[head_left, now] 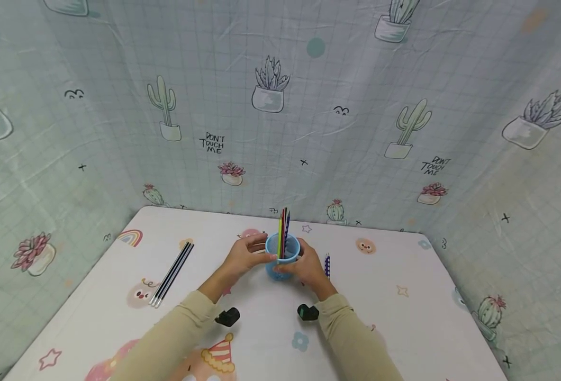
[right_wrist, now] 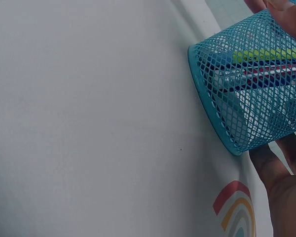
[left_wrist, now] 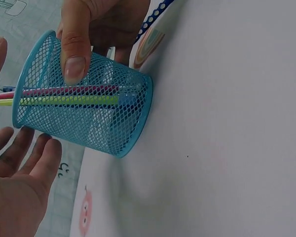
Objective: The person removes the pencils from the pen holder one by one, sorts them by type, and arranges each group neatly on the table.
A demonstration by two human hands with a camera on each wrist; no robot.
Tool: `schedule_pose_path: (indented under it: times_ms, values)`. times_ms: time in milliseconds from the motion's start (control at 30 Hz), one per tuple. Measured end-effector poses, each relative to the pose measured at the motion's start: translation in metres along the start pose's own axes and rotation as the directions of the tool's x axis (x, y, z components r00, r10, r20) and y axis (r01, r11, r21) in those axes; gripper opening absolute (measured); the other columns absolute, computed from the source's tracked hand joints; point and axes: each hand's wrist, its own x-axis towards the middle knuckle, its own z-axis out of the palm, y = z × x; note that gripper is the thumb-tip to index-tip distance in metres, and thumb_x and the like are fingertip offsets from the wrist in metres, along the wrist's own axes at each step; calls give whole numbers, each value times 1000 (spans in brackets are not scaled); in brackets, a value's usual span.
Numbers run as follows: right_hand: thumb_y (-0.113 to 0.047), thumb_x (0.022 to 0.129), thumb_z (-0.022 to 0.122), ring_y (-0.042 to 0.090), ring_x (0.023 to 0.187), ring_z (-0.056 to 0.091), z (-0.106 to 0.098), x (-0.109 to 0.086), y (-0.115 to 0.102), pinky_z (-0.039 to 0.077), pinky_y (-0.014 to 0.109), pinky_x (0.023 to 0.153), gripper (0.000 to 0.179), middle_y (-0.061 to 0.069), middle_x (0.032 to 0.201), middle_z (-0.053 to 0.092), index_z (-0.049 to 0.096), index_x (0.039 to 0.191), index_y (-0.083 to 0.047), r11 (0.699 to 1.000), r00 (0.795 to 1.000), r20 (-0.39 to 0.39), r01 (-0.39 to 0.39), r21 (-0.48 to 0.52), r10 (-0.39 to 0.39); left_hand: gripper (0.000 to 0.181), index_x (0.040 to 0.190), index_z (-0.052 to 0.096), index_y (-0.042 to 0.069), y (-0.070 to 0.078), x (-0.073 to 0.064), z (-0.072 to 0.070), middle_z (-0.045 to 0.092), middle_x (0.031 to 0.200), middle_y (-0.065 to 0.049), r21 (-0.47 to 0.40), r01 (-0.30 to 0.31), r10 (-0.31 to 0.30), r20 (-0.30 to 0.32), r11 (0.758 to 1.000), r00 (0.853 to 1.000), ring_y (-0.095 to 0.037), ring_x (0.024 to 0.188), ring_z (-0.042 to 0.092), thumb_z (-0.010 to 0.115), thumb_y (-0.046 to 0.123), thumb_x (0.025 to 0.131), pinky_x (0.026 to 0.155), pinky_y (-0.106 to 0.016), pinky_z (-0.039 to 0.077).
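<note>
A light blue mesh pencil cup [head_left: 282, 270] stands upright between both hands, at the middle of the table. Inside it are several pencils [left_wrist: 71, 100], among them a yellow-green one, a red one and a dark blue one with dots. My right hand [head_left: 307, 264] grips the cup from the right, its thumb laid across the mesh and its fingers around the far side. On the other side, my left hand [head_left: 244, 257] touches the cup near its rim with loosely extended fingers, the thumb at the front.
Several dark pencils [head_left: 172, 275] lie side by side on the left of the table [head_left: 380, 312]. Dotted blue pencils [head_left: 327, 265] lie just right of my right hand. A patterned cloth [head_left: 304, 132] hangs behind and on both sides. Black wrist devices sit under both sleeves.
</note>
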Motion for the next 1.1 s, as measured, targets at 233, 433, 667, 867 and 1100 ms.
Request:
schedule_pose_path:
  times_ms: [233,433,667,867,1100]
  values:
    - [-31,61,95,26,131,54,0,-2,-1,43,50,112,93,3,138,59,49,140,-18,1000,1000,-1,10,7,-10,87,149,42,12,-1,3,9,46,152,-10,12,-7,7,8,1000,1000,-32,141,46,87,24,75,111,-43,43]
    - [-22,68,92,27,132,53,0,-1,0,42,50,113,83,4,138,59,50,140,-17,999,1000,-7,16,29,-16,95,151,40,21,-7,8,16,40,157,-5,30,5,-6,22,1000,1000,-34,144,40,90,29,71,114,-46,39]
    - [-28,65,93,26,131,54,2,0,2,42,50,112,86,3,139,59,50,138,-18,1000,1000,-17,24,-1,-24,93,147,44,24,-14,14,18,52,147,-1,52,6,-5,-14,999,1000,-33,139,47,91,34,67,112,-51,42]
    - [-31,65,93,26,132,53,3,-3,2,40,51,114,86,2,139,58,50,138,-20,999,999,-26,29,18,-28,88,144,48,26,-17,16,16,59,138,1,52,-20,22,-21,998,1000,-28,132,54,91,34,67,111,-49,44]
    - [-24,69,91,27,136,50,-2,-3,5,35,55,117,83,1,142,57,49,141,-23,995,999,39,24,102,-28,89,145,49,23,-17,16,18,61,136,-1,43,-29,30,-25,999,999,-25,130,56,92,30,67,113,-48,42]
